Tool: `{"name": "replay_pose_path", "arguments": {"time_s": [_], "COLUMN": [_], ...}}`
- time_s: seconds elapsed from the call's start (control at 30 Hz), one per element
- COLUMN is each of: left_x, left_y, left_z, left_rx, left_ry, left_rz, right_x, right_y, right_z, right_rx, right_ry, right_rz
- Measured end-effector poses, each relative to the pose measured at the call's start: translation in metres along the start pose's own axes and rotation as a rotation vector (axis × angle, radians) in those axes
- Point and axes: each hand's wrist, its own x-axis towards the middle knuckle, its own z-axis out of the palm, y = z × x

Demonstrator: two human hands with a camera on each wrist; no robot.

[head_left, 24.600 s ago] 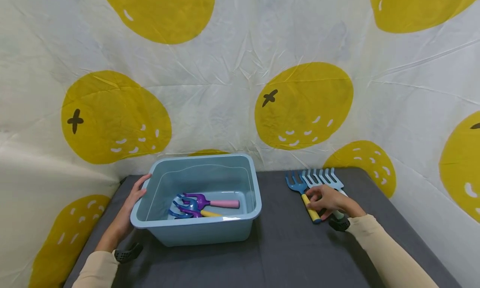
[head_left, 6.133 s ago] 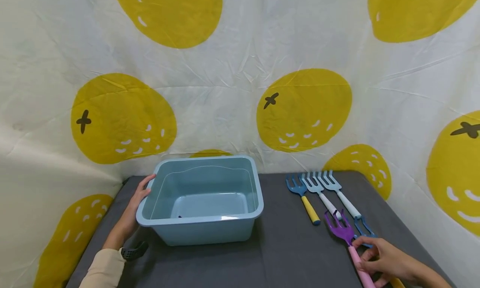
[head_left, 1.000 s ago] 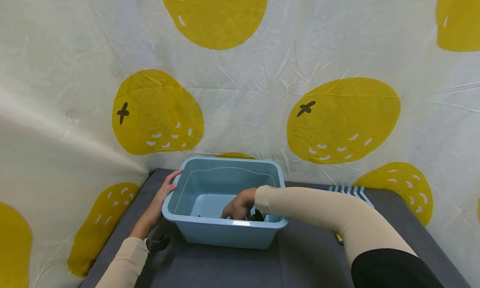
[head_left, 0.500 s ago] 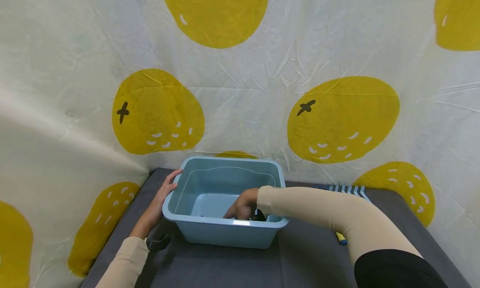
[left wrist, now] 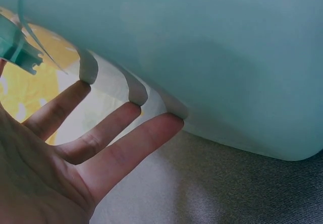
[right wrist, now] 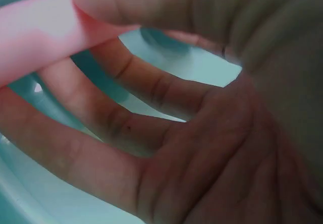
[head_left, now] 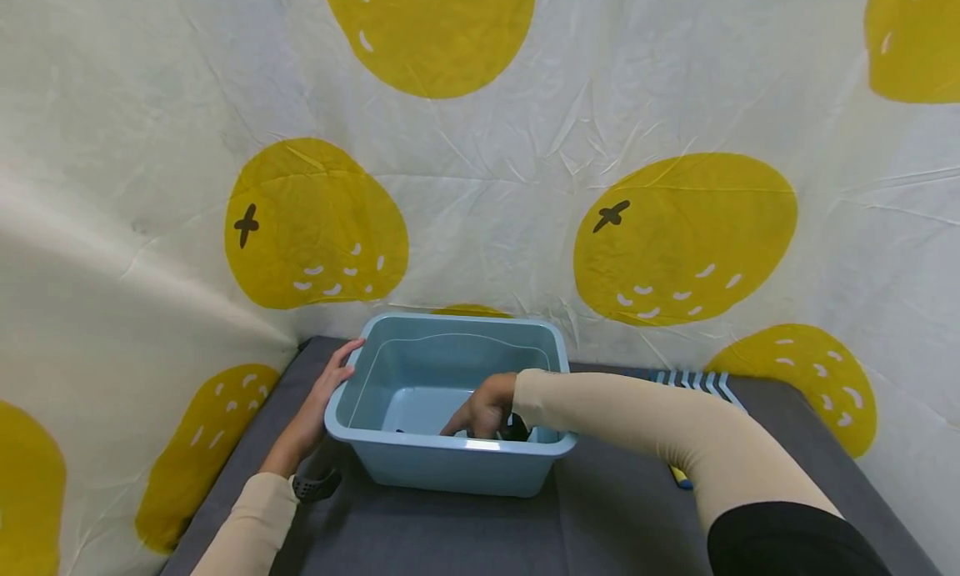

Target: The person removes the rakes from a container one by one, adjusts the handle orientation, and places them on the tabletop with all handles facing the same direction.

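Note:
A light-blue basin stands on the dark cloth. My left hand is at its left side, and the left wrist view shows the straight fingertips touching the outer wall. Inside the basin, near its front wall, is my right hand. In the right wrist view it pinches a smooth pink handle between thumb and fingers. The handle looks like that of a garden hand fork, but its head is hidden. A small dark tip shows just above the front rim.
Right of the basin, light-blue fork tines and the end of a yellow handle show from behind my right arm. A pale curtain with yellow fruit shapes hangs behind the dark-covered table.
Earlier, my right hand was among garden forks on the right, at one point holding a purple, pink-handled one; now it is inside the basin. Over the last second it shifts only slightly. My left hand stays.

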Motion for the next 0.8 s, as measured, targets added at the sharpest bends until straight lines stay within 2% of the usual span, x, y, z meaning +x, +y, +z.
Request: {"name": "replay_pose_path", "arguments": {"time_s": [0.2, 0.33, 0.63, 0.8], "left_x": [0.001, 0.003, 0.009, 0.012], "left_y": [-0.005, -0.008, -0.006, -0.007], "left_z": [0.0, 0.0, -0.003, -0.004], "left_rx": [0.005, 0.0, 0.003, 0.001], "left_ry": [-0.002, 0.005, 0.0, -0.013], "left_rz": [-0.006, -0.008, -0.023, -0.038], "right_x": [-0.018, -0.043, -0.1, -0.127], "right_y": [-0.005, -0.009, -0.008, -0.003], "right_z": [-0.009, -0.019, -0.03, -0.028], "right_rx": [0.098, 0.147, 0.175, 0.178], "right_ry": [0.088, 0.204, 0.45, 0.535], "right_rz": [-0.033, -0.077, -0.192, -0.235]}}
